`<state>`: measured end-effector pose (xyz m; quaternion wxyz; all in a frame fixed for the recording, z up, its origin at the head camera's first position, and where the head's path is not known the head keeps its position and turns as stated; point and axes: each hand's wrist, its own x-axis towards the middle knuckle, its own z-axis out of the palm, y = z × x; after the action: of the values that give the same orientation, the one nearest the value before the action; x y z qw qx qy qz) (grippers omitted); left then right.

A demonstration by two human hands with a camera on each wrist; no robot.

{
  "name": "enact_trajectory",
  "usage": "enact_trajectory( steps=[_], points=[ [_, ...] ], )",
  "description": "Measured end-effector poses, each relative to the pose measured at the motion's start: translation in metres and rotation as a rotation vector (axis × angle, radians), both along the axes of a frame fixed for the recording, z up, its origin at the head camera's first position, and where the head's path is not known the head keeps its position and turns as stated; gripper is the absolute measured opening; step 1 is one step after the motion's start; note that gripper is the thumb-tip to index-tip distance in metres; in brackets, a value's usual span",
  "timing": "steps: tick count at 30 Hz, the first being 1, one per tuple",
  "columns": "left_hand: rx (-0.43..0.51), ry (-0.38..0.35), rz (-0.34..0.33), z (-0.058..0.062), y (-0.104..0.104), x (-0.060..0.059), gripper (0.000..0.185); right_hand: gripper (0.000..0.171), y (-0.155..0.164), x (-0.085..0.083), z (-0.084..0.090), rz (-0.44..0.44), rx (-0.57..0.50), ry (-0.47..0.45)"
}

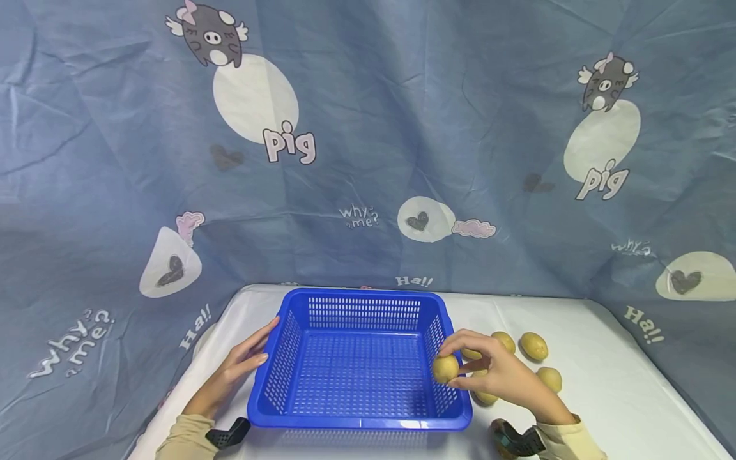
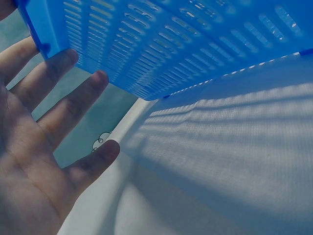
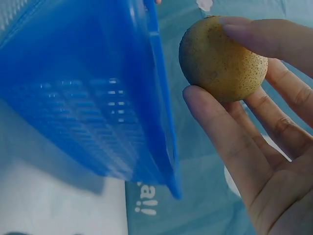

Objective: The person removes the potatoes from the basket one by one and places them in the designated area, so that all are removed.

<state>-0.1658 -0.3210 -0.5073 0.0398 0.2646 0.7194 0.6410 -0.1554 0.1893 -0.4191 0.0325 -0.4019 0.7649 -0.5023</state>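
A blue slotted plastic basket (image 1: pixel 359 422) stands on the white table, with nothing inside it. My left hand (image 1: pixel 248 359) lies flat against its left wall (image 2: pixel 161 44), fingers (image 2: pixel 63 110) straight. My right hand (image 1: pixel 489 364) pinches a small yellow-brown potato (image 1: pixel 445 368) between thumb and fingers right above the basket's right rim. The right wrist view shows that potato (image 3: pixel 222 58) held at my fingertips (image 3: pixel 210 117) beside the blue wall (image 3: pixel 98 98). Several more potatoes (image 1: pixel 533 346) lie on the table just right of my hand.
The white table (image 1: pixel 604 396) is backed and flanked by a blue cartoon-pig cloth (image 1: pixel 368 160). Table edges fall away at left and right. Black wrist mounts (image 1: pixel 227 434) sit on both sleeves near the front edge.
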Motion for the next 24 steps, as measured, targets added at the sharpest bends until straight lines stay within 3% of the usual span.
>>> enact_trajectory(
  steps=[6,11,24],
  points=[
    [0.01,0.017,-0.016,0.002,0.001,0.001,0.065,0.039,0.014,0.007,-0.004,-0.061,-0.03,-0.012],
    [0.004,0.001,-0.004,0.002,0.0,0.001,0.066,0.043,0.028,0.014,-0.01,-0.07,-0.069,0.039],
    [-0.01,0.002,0.017,0.001,0.0,0.0,0.066,0.046,0.069,0.026,-0.03,-0.175,-0.08,-0.009]
  ],
)
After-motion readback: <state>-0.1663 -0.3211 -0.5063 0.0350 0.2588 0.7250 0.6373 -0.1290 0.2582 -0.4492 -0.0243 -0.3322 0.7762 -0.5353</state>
